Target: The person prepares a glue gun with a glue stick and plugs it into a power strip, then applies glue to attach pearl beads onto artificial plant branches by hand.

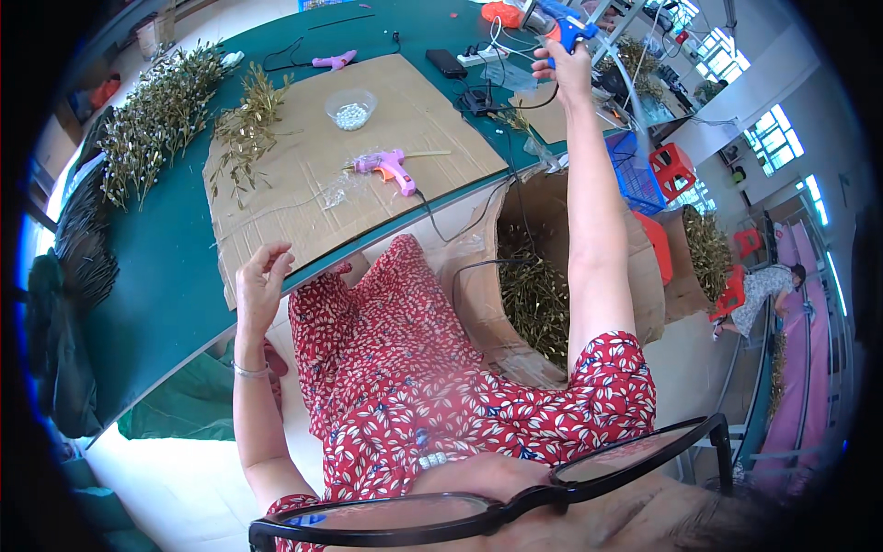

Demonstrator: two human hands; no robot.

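Out to the far right, my right hand (pixel 568 69) is closed round the handle of a blue heat gun (pixel 572 29) with a metal nozzle. My left hand (pixel 260 283) rests by the near edge of a cardboard sheet (pixel 303 184), fingers loosely bent and apart, nothing seen in it. On the sheet lies a pink glue gun (pixel 386 167) with a glue stick (pixel 428 154) at its back and clear glue strands around its tip. Behind it stands a clear bowl (pixel 338 99) of small white beads (pixel 351 115). Dried leafy stems (pixel 250 124) spread over the sheet's left side.
A green table (pixel 170 267) carries a pile of white-tipped stems (pixel 156 124), a second glue gun (pixel 334 60), a power strip (pixel 483 57) and cords. Right of my lap, a cardboard box (pixel 478 304) holds stems. Farther right are a blue crate (pixel 633 175), red stools (pixel 673 172) and another person (pixel 768 294).
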